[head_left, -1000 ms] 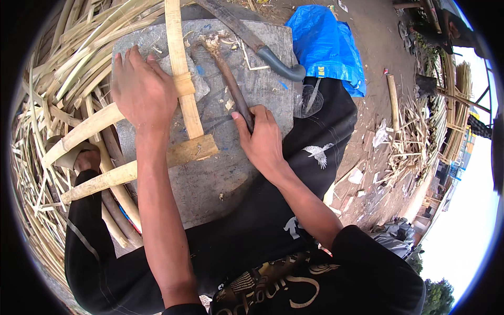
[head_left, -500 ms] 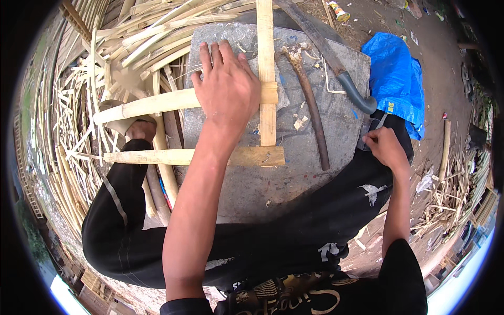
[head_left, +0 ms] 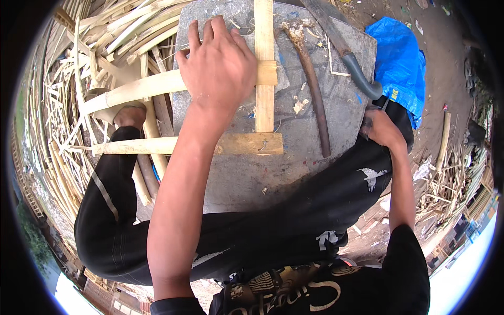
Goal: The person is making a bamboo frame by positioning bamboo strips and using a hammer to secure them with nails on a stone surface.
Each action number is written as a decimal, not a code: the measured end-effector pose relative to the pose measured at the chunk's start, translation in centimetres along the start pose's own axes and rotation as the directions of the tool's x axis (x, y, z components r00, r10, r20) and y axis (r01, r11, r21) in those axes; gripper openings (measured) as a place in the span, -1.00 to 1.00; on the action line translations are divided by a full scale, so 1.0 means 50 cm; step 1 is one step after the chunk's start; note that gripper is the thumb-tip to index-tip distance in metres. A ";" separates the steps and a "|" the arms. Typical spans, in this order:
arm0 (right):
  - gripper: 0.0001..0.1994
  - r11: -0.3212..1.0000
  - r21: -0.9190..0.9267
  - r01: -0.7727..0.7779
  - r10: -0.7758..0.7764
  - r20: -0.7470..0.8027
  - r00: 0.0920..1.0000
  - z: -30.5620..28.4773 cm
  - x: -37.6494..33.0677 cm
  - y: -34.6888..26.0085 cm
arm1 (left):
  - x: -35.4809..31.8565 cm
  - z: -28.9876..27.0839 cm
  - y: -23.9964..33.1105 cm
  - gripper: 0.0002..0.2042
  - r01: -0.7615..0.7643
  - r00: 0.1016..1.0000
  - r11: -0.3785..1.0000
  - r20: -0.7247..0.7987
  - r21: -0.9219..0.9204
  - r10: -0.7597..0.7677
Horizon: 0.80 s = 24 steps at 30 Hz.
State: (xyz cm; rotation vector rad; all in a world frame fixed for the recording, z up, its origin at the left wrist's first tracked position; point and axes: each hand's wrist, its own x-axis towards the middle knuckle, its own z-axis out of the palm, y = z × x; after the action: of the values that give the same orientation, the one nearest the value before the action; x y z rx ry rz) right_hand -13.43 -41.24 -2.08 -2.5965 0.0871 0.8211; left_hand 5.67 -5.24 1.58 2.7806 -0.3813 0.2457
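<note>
Pressing: left hand [head_left: 220, 65] lies flat, palm down, on the joint where an upper bamboo slat [head_left: 142, 90] meets the upright bamboo slat [head_left: 264, 68].
Left fingers: stretched forward and lightly spread over the grey slab [head_left: 247, 173], gripping nothing, just bearing down.
Right hand: right hand [head_left: 382, 128] sits off the slab's right edge, on the black trouser leg [head_left: 325, 194], just below the grey handle.
Right fingers: curled under toward the slab edge; cannot tell if they pinch anything.
Bamboo frame: upright slat runs down the slab's middle from the top edge; lower bamboo slat [head_left: 184, 145] crosses beneath its bottom end, making a T.
Frame place: both cross slats stick out past the slab's left edge, over the loose strips.
Slab: flat, grey, scratched, resting across the person's lap, small chips scattered on it.
Stick tool: dark wooden stick [head_left: 311, 86] with a frayed top end lies lengthwise on the slab, right of the upright slat, apart from both hands.
Blade: long knife with grey handle [head_left: 362, 79] lies slanted at the slab's upper right, handle end close to the right hand, not touching as far as visible.
Left side: heap of split bamboo strips [head_left: 94, 63] on the ground.
Foot: bare foot [head_left: 128, 115] under the upper slat, by the left knee.
Right side: blue plastic sheet [head_left: 401, 63] on the dirt past the slab.
</note>
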 end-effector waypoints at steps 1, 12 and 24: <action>-0.71 0.999 0.019 -0.042 0.042 0.015 0.999 -0.003 0.000 0.002 | 0.001 0.006 -0.003 -0.61 0.000 1.000 1.000 -0.028 0.005 0.000; -0.85 0.981 0.077 -0.180 0.173 0.091 0.981 -0.016 -0.003 -0.031 | 0.000 -0.004 0.000 -0.59 0.052 0.999 0.998 0.018 -0.027 -0.051; -0.87 0.978 0.083 -0.190 0.180 0.111 0.977 -0.059 -0.028 -0.089 | 0.001 -0.006 0.007 -0.59 0.105 0.993 0.993 0.059 -0.057 -0.102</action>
State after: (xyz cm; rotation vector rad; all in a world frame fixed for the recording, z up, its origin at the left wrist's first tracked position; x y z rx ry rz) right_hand -12.20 -38.47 2.53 -2.4808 0.3339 0.9902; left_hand 5.60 -5.45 1.98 2.7424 -0.2529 0.1295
